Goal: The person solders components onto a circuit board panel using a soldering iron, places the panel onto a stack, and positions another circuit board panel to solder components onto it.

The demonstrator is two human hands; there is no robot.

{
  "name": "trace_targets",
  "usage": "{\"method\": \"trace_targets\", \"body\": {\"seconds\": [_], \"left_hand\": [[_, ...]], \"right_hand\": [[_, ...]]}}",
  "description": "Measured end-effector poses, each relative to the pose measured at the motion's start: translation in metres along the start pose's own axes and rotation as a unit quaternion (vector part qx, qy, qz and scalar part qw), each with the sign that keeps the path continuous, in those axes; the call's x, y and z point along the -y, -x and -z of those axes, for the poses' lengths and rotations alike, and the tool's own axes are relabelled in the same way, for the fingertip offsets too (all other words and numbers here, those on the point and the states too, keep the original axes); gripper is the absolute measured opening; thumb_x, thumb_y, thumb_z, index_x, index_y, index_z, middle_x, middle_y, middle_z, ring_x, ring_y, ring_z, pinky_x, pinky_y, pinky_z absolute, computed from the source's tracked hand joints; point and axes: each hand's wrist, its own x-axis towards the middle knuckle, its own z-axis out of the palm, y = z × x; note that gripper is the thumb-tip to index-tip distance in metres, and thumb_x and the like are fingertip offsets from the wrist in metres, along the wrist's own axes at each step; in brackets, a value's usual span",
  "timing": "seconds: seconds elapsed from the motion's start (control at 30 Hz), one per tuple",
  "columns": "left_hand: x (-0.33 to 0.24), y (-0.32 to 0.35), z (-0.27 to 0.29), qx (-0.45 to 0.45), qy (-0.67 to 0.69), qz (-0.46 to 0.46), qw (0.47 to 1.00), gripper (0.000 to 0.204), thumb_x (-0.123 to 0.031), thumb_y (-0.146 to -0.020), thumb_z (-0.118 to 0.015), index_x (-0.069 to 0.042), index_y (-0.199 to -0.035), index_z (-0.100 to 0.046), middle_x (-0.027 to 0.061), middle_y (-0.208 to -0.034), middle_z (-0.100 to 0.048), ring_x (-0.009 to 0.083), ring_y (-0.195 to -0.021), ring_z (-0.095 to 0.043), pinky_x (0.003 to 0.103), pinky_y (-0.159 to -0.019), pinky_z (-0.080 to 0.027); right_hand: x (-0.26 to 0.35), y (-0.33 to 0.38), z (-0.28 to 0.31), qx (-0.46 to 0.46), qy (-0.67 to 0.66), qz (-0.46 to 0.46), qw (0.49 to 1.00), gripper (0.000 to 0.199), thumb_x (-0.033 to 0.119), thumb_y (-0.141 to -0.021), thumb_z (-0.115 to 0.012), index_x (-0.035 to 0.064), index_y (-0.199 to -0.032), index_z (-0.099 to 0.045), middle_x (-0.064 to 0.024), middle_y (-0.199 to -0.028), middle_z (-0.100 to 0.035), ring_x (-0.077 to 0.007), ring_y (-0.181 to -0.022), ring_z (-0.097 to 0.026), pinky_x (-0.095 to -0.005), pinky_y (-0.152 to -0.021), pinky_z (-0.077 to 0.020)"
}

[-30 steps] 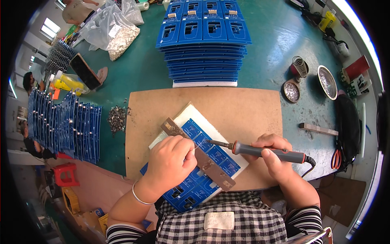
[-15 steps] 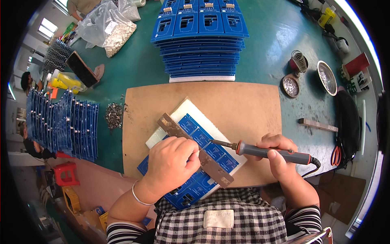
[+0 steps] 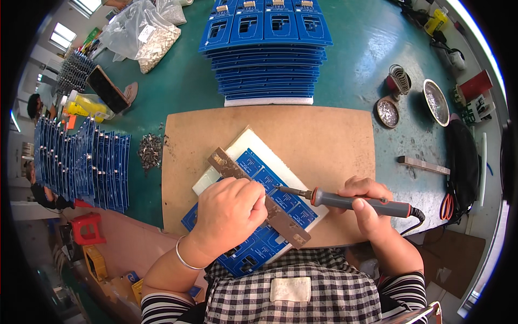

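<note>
A blue circuit board panel (image 3: pixel 270 216) lies on a white pad (image 3: pixel 240 148) on a brown work board (image 3: pixel 302 135). A flat, stained metal bar (image 3: pixel 280 218) lies diagonally across the panel. My left hand (image 3: pixel 229 213) rests on the bar and panel, fingers curled, pressing them down. My right hand (image 3: pixel 367 202) grips a grey-handled soldering iron (image 3: pixel 350 201). Its tip points left and meets the panel just right of my left hand's fingers.
A tall stack of blue panels (image 3: pixel 267 51) stands behind the work board. More blue panels (image 3: pixel 81 164) stand in a rack at left, with small metal parts (image 3: pixel 150 152) beside it. Two solder tins (image 3: pixel 388 112), a coil stand (image 3: pixel 399 80) and a metal strip (image 3: pixel 423 165) lie right.
The view has shifted slightly, so everything sits a little lower in the picture. My hands, the bar and the iron tip stay in nearly the same place on the panel.
</note>
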Motion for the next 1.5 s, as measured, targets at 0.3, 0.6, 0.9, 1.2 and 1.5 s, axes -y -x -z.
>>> {"method": "trace_targets", "body": {"seconds": [0.3,0.6,0.9,1.2,1.5], "left_hand": [[0.0,-0.001,-0.003,-0.005,-0.024,-0.005,1.0,0.015,-0.001,-0.066,-0.065,-0.008,-0.073,-0.054,0.0071,-0.066,-0.058,0.0272,-0.061,-0.057,0.037,-0.055,-0.045],[0.0,-0.002,-0.004,-0.013,-0.028,-0.011,0.999,0.014,0.0,-0.065,-0.064,-0.008,-0.072,-0.054,0.0069,-0.065,-0.057,0.0267,-0.059,-0.056,0.037,-0.053,-0.044],[0.001,-0.004,-0.004,-0.002,-0.026,-0.008,1.0,0.015,0.0,-0.067,-0.064,-0.007,-0.074,-0.053,0.0079,-0.066,-0.057,0.0277,-0.06,-0.056,0.037,-0.054,-0.045],[0.006,0.003,0.003,-0.049,0.039,0.022,0.998,0.016,0.002,-0.07,-0.064,-0.006,-0.079,-0.053,0.0091,-0.069,-0.056,0.0267,-0.062,-0.057,0.037,-0.057,-0.046],[-0.002,0.007,0.008,-0.063,0.023,0.044,0.997,0.012,0.002,-0.073,-0.068,-0.005,-0.081,-0.062,0.007,-0.069,-0.055,0.0231,-0.059,-0.053,0.034,-0.055,-0.043]], "right_hand": [[-0.003,0.001,-0.001,-0.008,-0.007,0.006,1.0,0.03,0.025,-0.089,-0.062,-0.0044,-0.091,-0.066,-0.0117,-0.072,-0.066,-0.0178,-0.065,-0.065,-0.0283,-0.061,-0.05],[-0.006,0.002,-0.001,-0.013,-0.01,0.01,1.0,0.028,0.023,-0.089,-0.062,-0.0046,-0.092,-0.066,-0.0115,-0.071,-0.066,-0.0179,-0.065,-0.065,-0.0284,-0.061,-0.0502],[-0.002,-0.002,-0.004,-0.001,-0.002,-0.018,1.0,0.025,0.019,-0.088,-0.061,-0.005,-0.093,-0.065,-0.0108,-0.075,-0.067,-0.0168,-0.066,-0.066,-0.0276,-0.061,-0.0513],[-0.001,0.0,0.004,0.013,0.001,-0.006,1.0,0.026,0.021,-0.088,-0.061,-0.0047,-0.091,-0.065,-0.0123,-0.076,-0.068,-0.0175,-0.067,-0.066,-0.0277,-0.062,-0.0518],[0.006,0.001,0.001,-0.008,0.021,-0.018,1.0,0.035,0.03,-0.092,-0.059,-0.0044,-0.094,-0.061,-0.0149,-0.079,-0.063,-0.02,-0.066,-0.064,-0.0305,-0.062,-0.0515]]}}
